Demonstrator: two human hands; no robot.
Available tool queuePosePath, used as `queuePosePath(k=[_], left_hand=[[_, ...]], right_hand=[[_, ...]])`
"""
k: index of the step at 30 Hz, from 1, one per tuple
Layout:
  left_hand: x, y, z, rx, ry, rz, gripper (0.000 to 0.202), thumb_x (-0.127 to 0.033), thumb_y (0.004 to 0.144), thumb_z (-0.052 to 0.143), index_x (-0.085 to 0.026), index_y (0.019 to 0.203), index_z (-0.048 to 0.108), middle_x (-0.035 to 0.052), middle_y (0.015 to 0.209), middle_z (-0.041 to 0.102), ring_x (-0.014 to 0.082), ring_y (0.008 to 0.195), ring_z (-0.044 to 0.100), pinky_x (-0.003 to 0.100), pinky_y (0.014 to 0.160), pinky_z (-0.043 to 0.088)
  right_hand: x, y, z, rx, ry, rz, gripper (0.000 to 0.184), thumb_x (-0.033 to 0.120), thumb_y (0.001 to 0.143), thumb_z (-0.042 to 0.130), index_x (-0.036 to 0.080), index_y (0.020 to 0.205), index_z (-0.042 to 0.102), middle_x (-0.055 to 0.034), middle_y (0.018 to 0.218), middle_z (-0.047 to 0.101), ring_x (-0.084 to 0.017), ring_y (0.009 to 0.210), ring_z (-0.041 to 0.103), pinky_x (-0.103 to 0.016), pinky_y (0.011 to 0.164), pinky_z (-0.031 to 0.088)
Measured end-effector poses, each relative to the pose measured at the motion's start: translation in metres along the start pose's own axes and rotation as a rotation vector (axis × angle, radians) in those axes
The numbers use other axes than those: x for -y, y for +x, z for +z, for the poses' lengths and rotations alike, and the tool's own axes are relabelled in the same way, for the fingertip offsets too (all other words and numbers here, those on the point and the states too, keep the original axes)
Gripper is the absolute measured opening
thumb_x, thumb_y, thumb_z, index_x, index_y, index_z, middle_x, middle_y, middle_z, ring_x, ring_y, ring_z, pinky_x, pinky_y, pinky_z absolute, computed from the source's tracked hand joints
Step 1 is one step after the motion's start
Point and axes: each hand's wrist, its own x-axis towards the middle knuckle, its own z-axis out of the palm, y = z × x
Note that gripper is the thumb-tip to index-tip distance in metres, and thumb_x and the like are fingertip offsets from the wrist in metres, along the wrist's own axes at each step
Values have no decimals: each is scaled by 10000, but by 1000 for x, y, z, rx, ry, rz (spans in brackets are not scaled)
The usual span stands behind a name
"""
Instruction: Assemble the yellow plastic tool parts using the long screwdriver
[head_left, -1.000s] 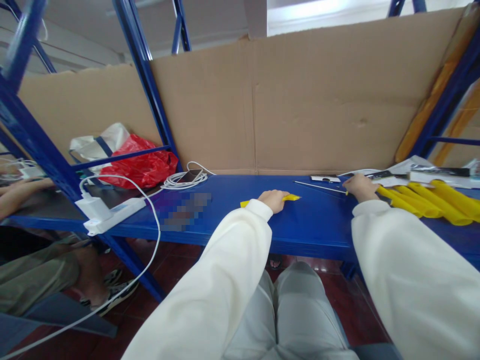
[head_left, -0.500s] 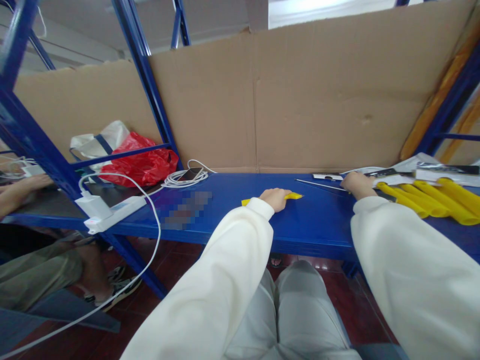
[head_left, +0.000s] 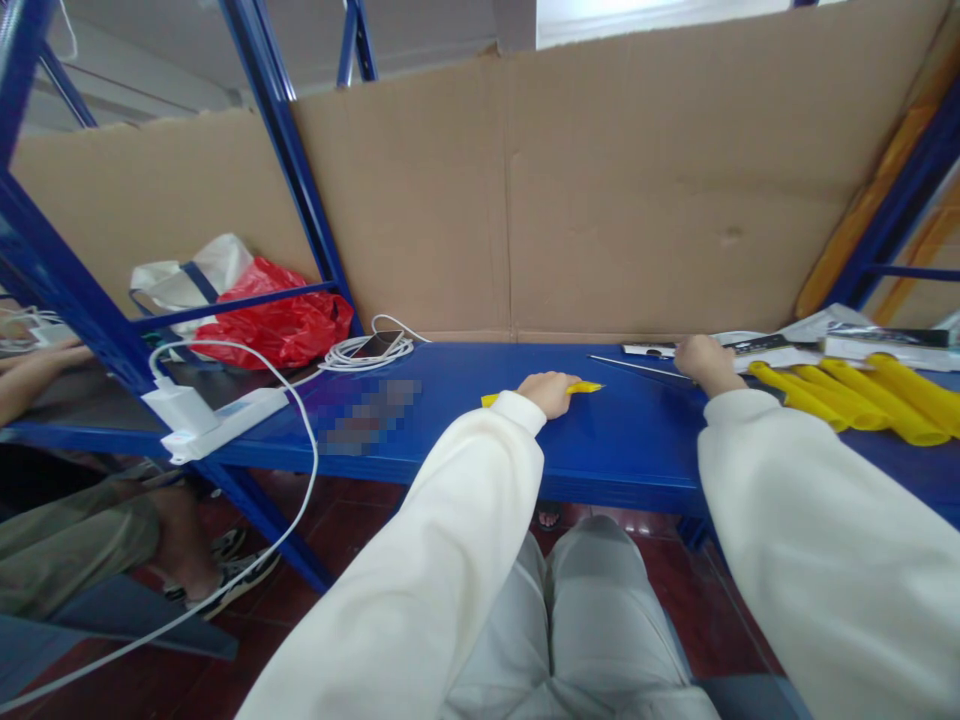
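We see the left hand (head_left: 547, 393) with fingers closed over a yellow piece (head_left: 585, 387) on the blue surface (head_left: 450, 400). The right hand (head_left: 705, 363) meets a thin rod's (head_left: 637, 367) right end; we cannot tell whether its fingers grip. Yellow rolls (head_left: 862, 393) lie beside it.

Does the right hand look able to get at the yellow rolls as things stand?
Probably yes: the right hand is just left of the yellow rolls, and nothing appears to lie on them, though its grip is unclear.
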Motion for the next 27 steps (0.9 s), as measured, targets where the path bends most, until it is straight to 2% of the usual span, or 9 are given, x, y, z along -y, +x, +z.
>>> queuePosePath(k=[3, 7, 13, 17, 22, 27], left_hand=[[-3, 3, 0, -11, -45, -1, 514, -220, 1049, 563, -364, 1530, 673, 40, 1450, 750, 274, 1335, 713, 335, 1108, 544], [-8, 10, 0, -8, -87, -19, 501, -223, 1025, 587, -386, 1482, 714, 35, 1395, 779, 280, 1307, 727, 326, 1081, 547], [-5, 24, -1, -26, -207, -19, 434, -203, 980, 647, -352, 1363, 786, 22, 1274, 823, 254, 1233, 749, 285, 1013, 542], [-2, 29, -1, -12, -222, -4, 366, -214, 987, 638, -312, 1291, 817, 20, 1216, 835, 240, 1160, 766, 263, 964, 543], [1, 26, -1, -42, -229, -31, 365, -241, 986, 661, -327, 1310, 806, 19, 1249, 827, 239, 1191, 758, 265, 985, 537], [11, 25, -5, -177, -318, -111, 372, -253, 996, 656, -311, 1341, 782, 33, 1277, 812, 249, 1228, 737, 307, 1041, 527]], right_hand=[[17, -7, -9, -46, 125, 36, 266, 163, 928, 563, 131, 1066, 789, -232, 1128, 736, -373, 1167, 704, -496, 993, 534], [42, -15, -12, -159, 338, -3, 231, 156, 886, 584, 175, 1006, 781, -194, 1111, 732, -357, 1136, 690, -485, 989, 537], [67, -26, -12, -176, 511, -3, 206, 195, 934, 585, 197, 989, 783, -185, 1097, 761, -351, 1127, 705, -468, 991, 541], [71, -34, -9, -139, 532, -25, 197, 198, 921, 620, 177, 988, 804, -188, 1061, 787, -349, 1106, 731, -451, 979, 556], [67, -38, -3, -119, 522, -62, 195, 182, 897, 625, 164, 949, 812, -175, 1002, 805, -325, 1056, 757, -412, 942, 573], [67, -39, -3, -123, 551, -106, 160, 192, 883, 640, 178, 885, 799, -166, 982, 808, -314, 1001, 764, -401, 917, 581]])
